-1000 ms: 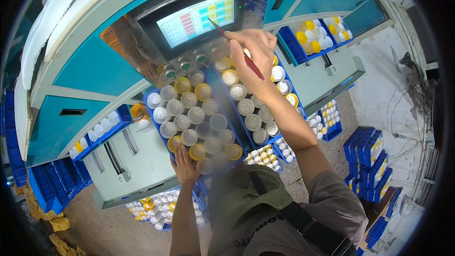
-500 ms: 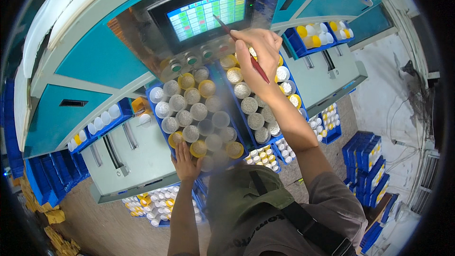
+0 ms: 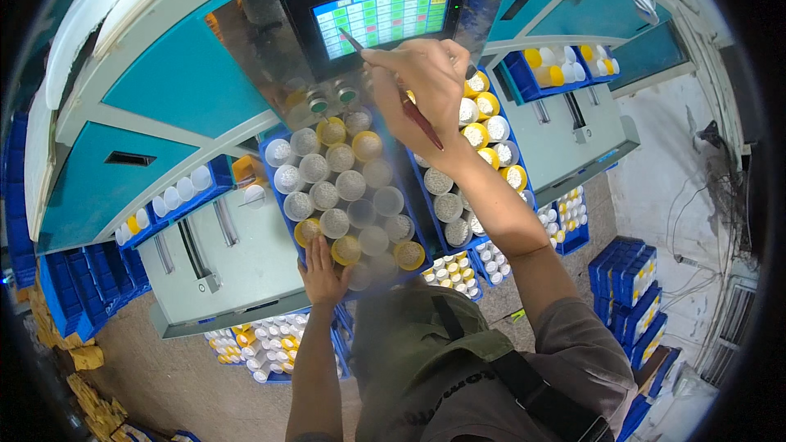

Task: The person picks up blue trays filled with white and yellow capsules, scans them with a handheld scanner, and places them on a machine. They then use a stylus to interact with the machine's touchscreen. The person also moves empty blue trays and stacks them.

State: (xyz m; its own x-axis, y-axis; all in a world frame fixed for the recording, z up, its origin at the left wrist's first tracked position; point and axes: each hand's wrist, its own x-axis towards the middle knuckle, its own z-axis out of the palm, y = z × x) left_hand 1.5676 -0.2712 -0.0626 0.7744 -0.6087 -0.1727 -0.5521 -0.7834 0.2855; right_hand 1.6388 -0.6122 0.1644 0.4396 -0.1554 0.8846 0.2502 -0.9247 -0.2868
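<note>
My right hand (image 3: 431,90) is closed around a slim dark-red pen-like tool (image 3: 422,125). The tool's dark tip is over the left part of a lit touchscreen (image 3: 385,18) showing a grid of coloured cells; whether it touches the glass I cannot tell. My left hand (image 3: 324,280) rests with fingers stretched out at the near left corner of a blue tray (image 3: 279,199). In that tray stand several white and yellow cups (image 3: 350,186), many holding pale granules. A second blue tray (image 3: 431,225) of filled cups lies beside it, partly behind my right hand and forearm.
Green push buttons (image 3: 318,103) sit below the screen. Grey ledges (image 3: 254,258) flank the trays, with smaller blue bins of cups (image 3: 217,188) along the teal cabinets. More blue trays are stacked at right (image 3: 626,274), and others with cups stand low down under the ledges.
My right hand and the tool's tip have moved left across the screen. The whole view has shifted slightly. My left hand stays at the tray's corner.
</note>
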